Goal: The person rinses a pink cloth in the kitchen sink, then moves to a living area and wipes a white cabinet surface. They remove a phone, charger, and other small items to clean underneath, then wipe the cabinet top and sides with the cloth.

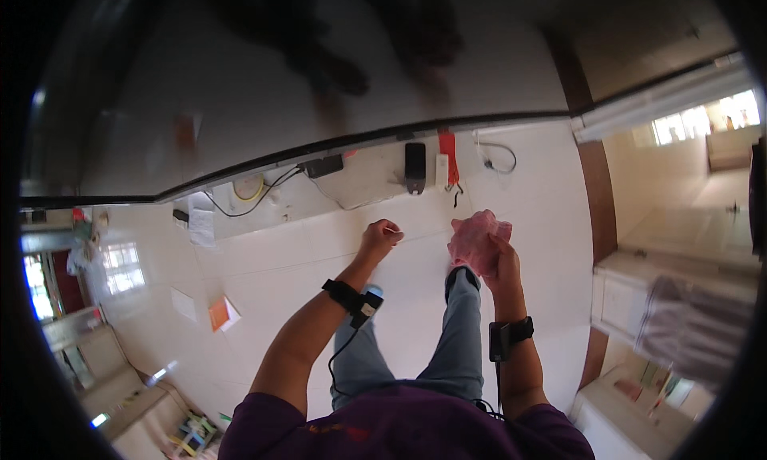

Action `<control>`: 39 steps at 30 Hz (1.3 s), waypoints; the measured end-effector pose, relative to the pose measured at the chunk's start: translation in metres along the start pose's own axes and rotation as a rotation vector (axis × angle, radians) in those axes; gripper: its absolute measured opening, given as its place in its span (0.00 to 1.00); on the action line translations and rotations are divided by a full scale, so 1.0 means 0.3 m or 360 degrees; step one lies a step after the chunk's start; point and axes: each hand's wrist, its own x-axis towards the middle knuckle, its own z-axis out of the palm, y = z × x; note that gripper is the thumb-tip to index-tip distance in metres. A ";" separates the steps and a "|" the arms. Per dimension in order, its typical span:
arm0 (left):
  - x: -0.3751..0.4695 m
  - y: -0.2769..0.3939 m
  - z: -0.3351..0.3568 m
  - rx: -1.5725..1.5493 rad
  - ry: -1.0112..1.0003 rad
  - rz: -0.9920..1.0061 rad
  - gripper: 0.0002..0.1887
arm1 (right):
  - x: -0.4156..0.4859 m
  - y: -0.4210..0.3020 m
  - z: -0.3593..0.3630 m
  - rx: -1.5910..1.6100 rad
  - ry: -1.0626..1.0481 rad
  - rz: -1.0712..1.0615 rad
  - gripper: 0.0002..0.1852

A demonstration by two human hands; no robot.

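Note:
A crumpled pink cloth [478, 241] is gripped in my right hand [505, 262], above my right lower leg as seen from here. My left hand [380, 239] is in front of me to the left, its fingers curled in towards the thumb. Whether something tiny is pinched there is too small to tell. Both hands are apart from the large dark glossy screen [359, 58] that fills the top of the view. Its surface mirrors legs and an orange patch. Each wrist wears a black strap with a small device.
Below the screen's black edge are a black upright device [414, 167], a white remote-like object [441, 171], a red strap [450, 154], a looped cable [504, 159] and a black box [323, 166] with wires. An orange-and-white card [223, 314] lies left on the floor. A grey cloth [695, 328] hangs right.

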 end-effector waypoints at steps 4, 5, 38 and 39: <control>0.263 -0.052 0.040 0.0838 0.0440 0.0492 0.15 | 0.449 -0.122 -0.118 -0.0116 -0.0300 -0.0076 0.21; 0.323 -0.073 0.053 0.1106 0.0549 0.0637 0.16 | 0.560 -0.134 -0.139 -0.0269 -0.0113 -0.0102 0.21; 0.719 -0.110 0.247 0.1572 0.1205 0.0809 0.43 | 1.210 0.020 -0.373 -0.1694 -0.0143 -0.1514 0.35; 0.712 -0.111 0.247 0.1529 0.1166 0.0755 0.41 | 1.190 0.015 -0.359 -0.1403 -0.0209 -0.1392 0.35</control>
